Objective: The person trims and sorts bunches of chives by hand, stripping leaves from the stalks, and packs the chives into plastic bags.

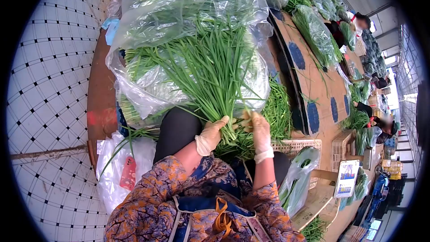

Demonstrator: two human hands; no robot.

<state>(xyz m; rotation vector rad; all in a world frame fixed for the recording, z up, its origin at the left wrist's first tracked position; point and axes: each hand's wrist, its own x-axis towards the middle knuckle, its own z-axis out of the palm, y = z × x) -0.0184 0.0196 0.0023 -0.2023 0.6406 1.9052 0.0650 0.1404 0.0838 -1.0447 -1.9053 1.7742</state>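
Observation:
My left hand (pixel 210 138), in a pale thin glove, is closed round the lower ends of a bunch of long green stalks (pixel 215 71). The leaves fan out upward over clear plastic bags. Just to the right, my right hand (pixel 256 127), gloved too, is raised beside the stalk ends with its fingers bent together; a small pale bit shows at the fingertips, too blurred to name. Loose green leaves (pixel 277 107) lie beyond and below my hands.
Large plastic bags of greens (pixel 192 4) lie ahead. A plastic crate (pixel 295 145) and a bagged bundle (pixel 301 179) are on the right, with a phone (pixel 347 178) on a stand. A red phone (pixel 128 172) lies on plastic at left. Other people work far right.

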